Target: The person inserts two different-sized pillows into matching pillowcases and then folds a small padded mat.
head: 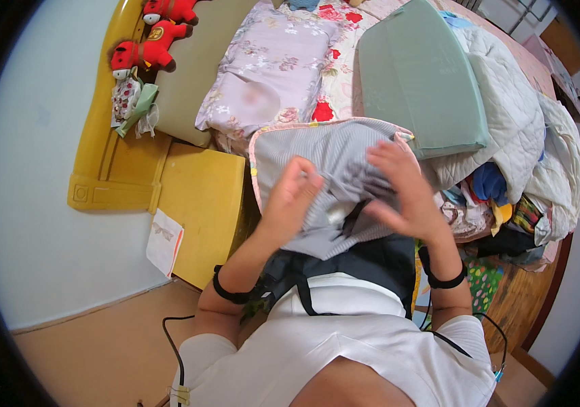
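A grey striped cloth (290, 137) with a pink patterned border lies rumpled in front of me, partly over the bed edge and my lap. Its middle is bunched, with a dark fold near its lower side. My left hand (294, 193) is over the cloth's left part, blurred, with thumb and fingers a little apart and nothing visible in it. Over the right part is my right hand (404, 191), fingers spread and thumb apart, also blurred. Whether either hand touches the cloth is hard to tell. Black bands circle both forearms.
A floral lilac pillow (279, 66) and a pale green foam wedge cushion (417, 81) lie on the bed. Right of them is a white quilt (506, 102) above heaped clothes (488, 188). At left stand a yellow nightstand (200, 203) and headboard holding red plush horses (150, 51).
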Available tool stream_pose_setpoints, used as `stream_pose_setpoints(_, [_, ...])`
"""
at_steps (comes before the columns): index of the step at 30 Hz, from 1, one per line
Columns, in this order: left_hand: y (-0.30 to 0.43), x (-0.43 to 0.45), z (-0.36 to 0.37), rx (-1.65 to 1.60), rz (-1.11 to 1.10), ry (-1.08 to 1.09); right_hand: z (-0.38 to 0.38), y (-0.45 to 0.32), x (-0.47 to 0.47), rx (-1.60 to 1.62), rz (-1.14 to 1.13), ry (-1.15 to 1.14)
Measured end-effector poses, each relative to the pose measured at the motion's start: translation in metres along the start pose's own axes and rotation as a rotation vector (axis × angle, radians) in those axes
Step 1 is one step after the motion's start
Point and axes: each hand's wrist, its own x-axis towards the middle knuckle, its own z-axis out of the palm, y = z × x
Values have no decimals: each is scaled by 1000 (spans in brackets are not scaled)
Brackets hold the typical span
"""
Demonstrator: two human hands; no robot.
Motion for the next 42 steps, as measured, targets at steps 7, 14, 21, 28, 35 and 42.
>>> stream_pose_setpoints(7, [18, -2, 25, 1017, 117, -72, 33, 26, -6, -112, 269, 28])
stream_pose_setpoints(14, [-35, 23, -33, 957, 349, 161, 33, -3, 6, 176, 398, -227])
stream_pose_setpoints(21, [10, 11, 17, 972, 81, -35, 42, 33, -5, 29, 121, 204])
stream_pose_setpoints(28, [-5, 21, -8, 1284, 499, 135, 39, 10, 1, -12, 221, -96])
stream_pose_setpoints(35, [-8, 11, 8, 1162, 279, 1, 43, 21, 5, -66, 253, 108])
stream_pose_setpoints(42, [-3, 17, -4, 838, 68, -251, 38, 22, 19, 32, -40, 49])
